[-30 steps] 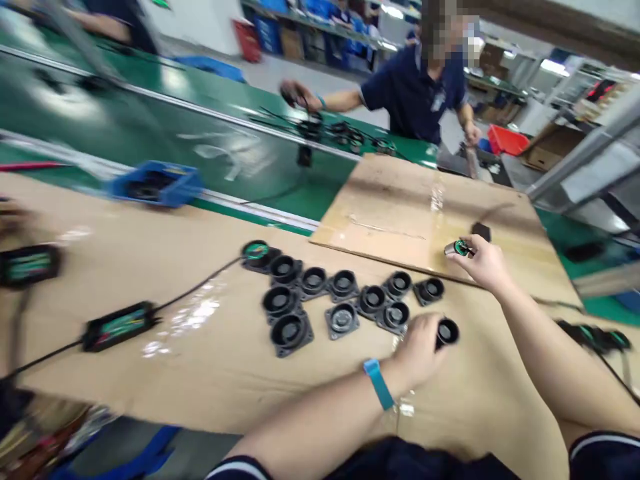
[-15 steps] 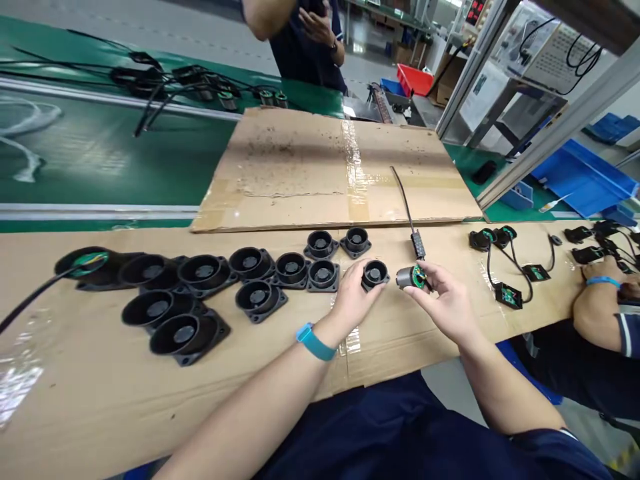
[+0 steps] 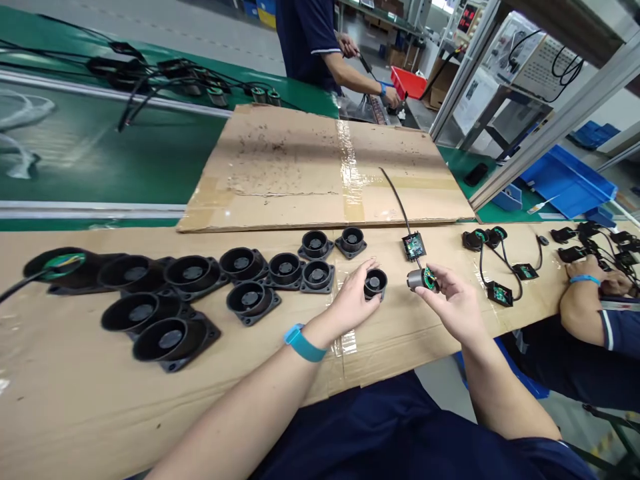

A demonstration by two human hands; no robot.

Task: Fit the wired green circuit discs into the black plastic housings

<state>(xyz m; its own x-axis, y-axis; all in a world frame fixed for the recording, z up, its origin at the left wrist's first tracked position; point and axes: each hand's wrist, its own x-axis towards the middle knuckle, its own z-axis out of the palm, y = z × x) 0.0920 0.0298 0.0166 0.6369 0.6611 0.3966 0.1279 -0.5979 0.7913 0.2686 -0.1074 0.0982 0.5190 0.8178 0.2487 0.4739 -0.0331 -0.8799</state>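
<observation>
Here, left hand (image 3: pixel 350 305) clasps a black housing (image 3: pixel 375 283) just over the cardboard (image 3: pixel 75 400), mouth toward the coil core (image 3: pixel 421 279) pinched by right hand (image 3: pixel 453 305), seemingly keeping both parts face-to-face.

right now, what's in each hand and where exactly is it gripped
The left hand grips a black fan housing by its outer side wall. The right hand pinches a wired motor core by its green end, between thumb and fingertips.

The left hand (image 3: pixel 353 301) grips a black housing (image 3: pixel 375 283) over the bench (image 3: pixel 75 400); the right hand (image 3: pixel 453 303) pinches a small wired motor (image 3: pixel 419 280) just beside it.
</observation>
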